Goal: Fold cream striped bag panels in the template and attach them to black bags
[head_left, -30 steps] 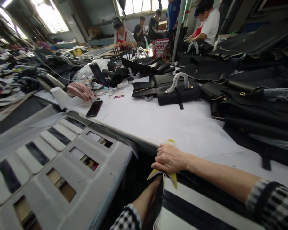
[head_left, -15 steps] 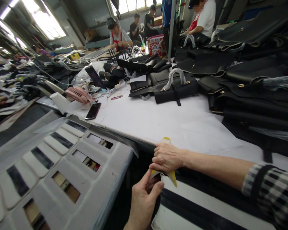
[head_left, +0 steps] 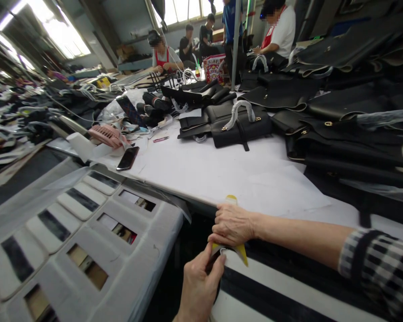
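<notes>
Right hand: my right hand lies knuckles-up at the bench edge, lower centre of the frame, fingers curled and pressed down on the yellow tab.
Left hand: my left hand comes up from the bottom edge, thumb and forefinger pinched on the lower end of that tab, where it meets the black-and-white striped piece.
Yellow tab: one tip shows above my right knuckles, the other pokes out below them; the middle is hidden under my hand.
Progress: I judge the tab is held in place against the striped piece's corner but not yet pressed flat or let go; whether it is stuck down I cannot tell.
Bench: the white bench runs from the centre to the upper left.
Farther out: a black handbag with a wrapped handle sits above centre, more black bags pile at the right, a phone and a pink comb-like thing lie at the left.
Lower left: a grey padded tray with rectangular windows.
Background: other people sit working at the top of the frame.
</notes>
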The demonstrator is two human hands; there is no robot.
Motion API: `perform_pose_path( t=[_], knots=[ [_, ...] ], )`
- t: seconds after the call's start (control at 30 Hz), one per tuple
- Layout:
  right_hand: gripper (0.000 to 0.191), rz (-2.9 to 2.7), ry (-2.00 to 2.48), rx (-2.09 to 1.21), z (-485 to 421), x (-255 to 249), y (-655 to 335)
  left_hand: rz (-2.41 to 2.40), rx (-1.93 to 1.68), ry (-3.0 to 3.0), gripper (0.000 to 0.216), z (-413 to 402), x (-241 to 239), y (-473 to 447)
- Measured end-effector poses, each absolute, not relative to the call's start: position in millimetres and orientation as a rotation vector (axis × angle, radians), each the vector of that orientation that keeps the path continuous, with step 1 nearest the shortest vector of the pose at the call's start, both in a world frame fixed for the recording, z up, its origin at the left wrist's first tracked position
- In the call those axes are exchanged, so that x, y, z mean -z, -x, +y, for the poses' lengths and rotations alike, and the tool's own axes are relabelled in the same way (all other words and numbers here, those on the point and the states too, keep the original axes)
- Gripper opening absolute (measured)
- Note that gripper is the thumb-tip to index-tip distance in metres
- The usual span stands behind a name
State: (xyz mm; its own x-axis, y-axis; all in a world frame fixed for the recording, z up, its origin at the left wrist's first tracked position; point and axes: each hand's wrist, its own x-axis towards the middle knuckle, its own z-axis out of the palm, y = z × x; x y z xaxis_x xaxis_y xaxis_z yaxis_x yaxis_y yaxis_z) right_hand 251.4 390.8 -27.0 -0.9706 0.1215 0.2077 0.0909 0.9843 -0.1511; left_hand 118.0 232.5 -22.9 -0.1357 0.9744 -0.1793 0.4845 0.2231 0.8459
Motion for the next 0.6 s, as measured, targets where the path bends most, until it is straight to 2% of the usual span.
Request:
perform_pose_path(
  t=[0.23, 0.37, 0.6],
  knots=[
    [0.056, -2.931, 0.183, -0.219, 387, 28, -255, 1.75, -0.763, -1.448, 0.04, 229, 26, -116],
    [0.056, -2.972, 0.231, -0.246, 382, 28, -261, 1.749, -0.687, -1.508, 0.031, 231, 27, -118],
    [0.054, -2.998, 0.543, -0.311, 354, 20, -272, 1.653, -0.705, -1.546, 0.027, 234, 21, -117]
  ],
)
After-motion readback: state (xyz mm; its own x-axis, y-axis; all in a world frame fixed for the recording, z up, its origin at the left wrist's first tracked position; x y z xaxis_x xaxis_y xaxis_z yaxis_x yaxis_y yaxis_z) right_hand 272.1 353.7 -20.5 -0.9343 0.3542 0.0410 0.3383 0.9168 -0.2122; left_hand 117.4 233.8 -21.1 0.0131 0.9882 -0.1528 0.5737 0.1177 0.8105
